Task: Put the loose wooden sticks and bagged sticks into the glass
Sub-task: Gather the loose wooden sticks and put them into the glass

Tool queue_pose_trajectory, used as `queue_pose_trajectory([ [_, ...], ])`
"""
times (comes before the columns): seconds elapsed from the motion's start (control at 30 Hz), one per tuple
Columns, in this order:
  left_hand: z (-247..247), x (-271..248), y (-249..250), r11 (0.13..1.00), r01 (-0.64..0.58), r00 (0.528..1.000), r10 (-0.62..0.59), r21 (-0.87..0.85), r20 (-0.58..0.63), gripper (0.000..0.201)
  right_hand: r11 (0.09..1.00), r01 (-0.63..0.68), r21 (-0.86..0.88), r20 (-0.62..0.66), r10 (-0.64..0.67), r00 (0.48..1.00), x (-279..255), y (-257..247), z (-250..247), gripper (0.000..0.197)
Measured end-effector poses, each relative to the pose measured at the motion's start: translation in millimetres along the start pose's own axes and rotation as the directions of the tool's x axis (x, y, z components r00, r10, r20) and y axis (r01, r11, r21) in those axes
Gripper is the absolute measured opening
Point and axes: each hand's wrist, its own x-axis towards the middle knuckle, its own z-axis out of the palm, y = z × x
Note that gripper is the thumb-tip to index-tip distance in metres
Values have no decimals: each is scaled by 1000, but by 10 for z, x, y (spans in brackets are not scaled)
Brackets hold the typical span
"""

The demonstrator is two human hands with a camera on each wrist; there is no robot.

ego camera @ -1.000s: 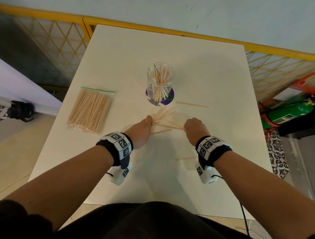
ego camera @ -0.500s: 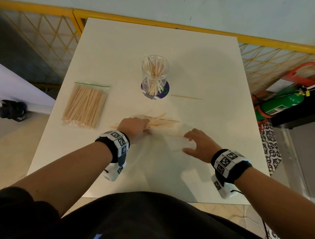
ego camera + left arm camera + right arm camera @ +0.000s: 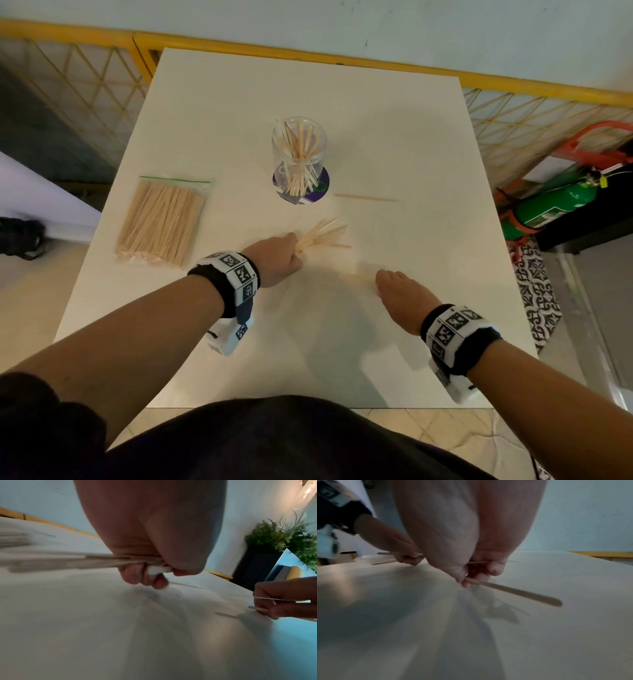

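A clear glass (image 3: 298, 150) with several wooden sticks standing in it sits on a purple coaster at the table's middle. My left hand (image 3: 278, 257) grips a fanned bundle of loose sticks (image 3: 322, 234) just in front of the glass; the same bundle (image 3: 72, 561) runs through the curled fingers in the left wrist view. My right hand (image 3: 399, 291) pinches a loose stick (image 3: 513, 591) low over the table, and a second thin stick (image 3: 477, 562) passes under its fingers. One stick (image 3: 365, 197) lies alone right of the glass. A zip bag of sticks (image 3: 161, 221) lies at the left.
The white table (image 3: 428, 144) has its front edge close to my body. A yellow lattice fence (image 3: 534, 113) runs behind and beside it. A green cylinder on a red stand (image 3: 555, 205) stands on the floor at the right.
My right hand went from spread fingers over the table to a pinch on a loose stick. My left hand kept its bundle, which now fans toward the glass.
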Motion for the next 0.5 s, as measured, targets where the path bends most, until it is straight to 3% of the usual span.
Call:
queue_pose_trajectory([
  [0.13,-87,78,30,995,-62,998,63,-84,12,16,950,-159,268,13,161,987,199,191,-193,37],
  [0.2,-112,129,90,996,-65,997,67,-62,28,27,928,-176,328,-28,196,980,372,278,-303,45],
  [0.37,-119,269,229,997,-62,998,63,52,-23,34,915,-255,314,-126,306,943,809,320,-697,28],
  [0.5,-7,336,174,976,-64,992,86,210,-96,32,953,-245,176,-155,273,950,1134,275,-885,43],
])
